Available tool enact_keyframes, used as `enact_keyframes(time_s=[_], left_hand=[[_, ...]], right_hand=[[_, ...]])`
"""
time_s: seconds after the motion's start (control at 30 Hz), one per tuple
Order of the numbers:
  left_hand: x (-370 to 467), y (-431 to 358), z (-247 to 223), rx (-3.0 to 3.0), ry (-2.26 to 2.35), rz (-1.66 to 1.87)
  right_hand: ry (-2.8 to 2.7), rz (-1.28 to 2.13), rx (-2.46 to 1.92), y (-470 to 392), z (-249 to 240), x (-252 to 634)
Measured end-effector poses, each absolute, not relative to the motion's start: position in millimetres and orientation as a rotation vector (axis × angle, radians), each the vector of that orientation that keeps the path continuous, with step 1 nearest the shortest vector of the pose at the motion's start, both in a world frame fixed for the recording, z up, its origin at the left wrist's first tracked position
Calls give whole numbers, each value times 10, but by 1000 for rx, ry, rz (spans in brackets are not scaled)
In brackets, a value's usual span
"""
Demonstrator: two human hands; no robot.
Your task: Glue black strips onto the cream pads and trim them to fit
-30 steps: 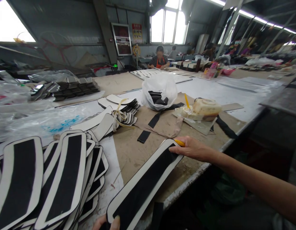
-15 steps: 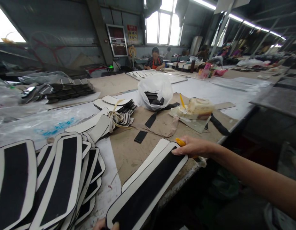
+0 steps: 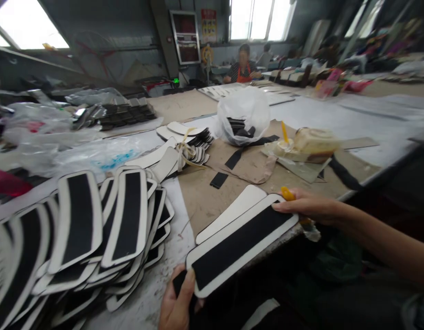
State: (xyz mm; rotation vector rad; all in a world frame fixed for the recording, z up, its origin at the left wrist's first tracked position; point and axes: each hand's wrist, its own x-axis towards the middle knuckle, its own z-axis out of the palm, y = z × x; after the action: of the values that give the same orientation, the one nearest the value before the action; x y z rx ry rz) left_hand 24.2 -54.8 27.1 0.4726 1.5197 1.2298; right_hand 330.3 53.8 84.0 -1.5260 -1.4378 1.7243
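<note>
A curved white panel with a black strip (image 3: 237, 243) down its middle is held at a slant near the table's front edge. My left hand (image 3: 177, 298) pinches its lower left end, thumb on top, with a black piece (image 3: 178, 280) also showing at those fingers. My right hand (image 3: 306, 205) grips the upper right end and also holds a yellow-handled tool (image 3: 288, 193), its far end caked with whitish matter. Behind the held panel, a plain white panel (image 3: 232, 213) lies on brown sheeting. Left of my hands, many similar panels with black strips (image 3: 127, 220) lie in overlapping piles.
A tied bundle of white pieces (image 3: 167, 160) lies beyond the piles. Past it stands a plastic bag (image 3: 244, 107) with black strips inside. A stained glue-like tub (image 3: 315, 144) sits right, beside a yellow stick (image 3: 285, 131). Another person (image 3: 244, 68) sits at the far side.
The view has swung left and down, so more of the panel piles shows. My left hand has come further into view at the panel's lower end; both hands keep hold of it.
</note>
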Motion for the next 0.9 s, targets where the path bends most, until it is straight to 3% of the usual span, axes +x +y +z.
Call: enact_keyframes(time_s=[0.23, 0.9], left_hand=[[269, -540, 420, 434, 1252, 1276], [277, -558, 471, 263, 1178, 1368]], right_hand=[[-1498, 1642, -1712, 529, 802, 3317], [-1686, 1390, -1853, 334, 753, 3126]])
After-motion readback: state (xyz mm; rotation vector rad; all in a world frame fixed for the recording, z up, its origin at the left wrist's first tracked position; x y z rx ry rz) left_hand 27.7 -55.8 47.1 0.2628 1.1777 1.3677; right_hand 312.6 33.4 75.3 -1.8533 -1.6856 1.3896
